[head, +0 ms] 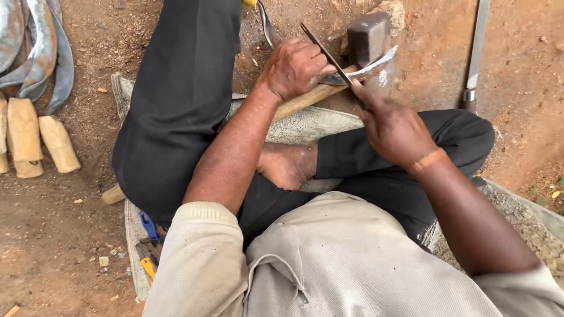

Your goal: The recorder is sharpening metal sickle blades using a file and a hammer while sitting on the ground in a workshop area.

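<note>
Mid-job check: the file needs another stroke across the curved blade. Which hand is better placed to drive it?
Probably the right hand: it grips the near end of the thin dark file, which lies across the curved blade. The left hand is pressed on the blade over its wooden handle, steadying it.

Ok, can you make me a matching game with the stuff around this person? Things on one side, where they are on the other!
Things:
1. file
2. curved blade
3. wooden handles
4. metal block

Places:
A. lying in the dirt at the far left
B. standing on the ground behind the blade
C. gripped by the right hand
D. pressed down by the left hand

Pairs: 1-C, 2-D, 3-A, 4-B
</note>
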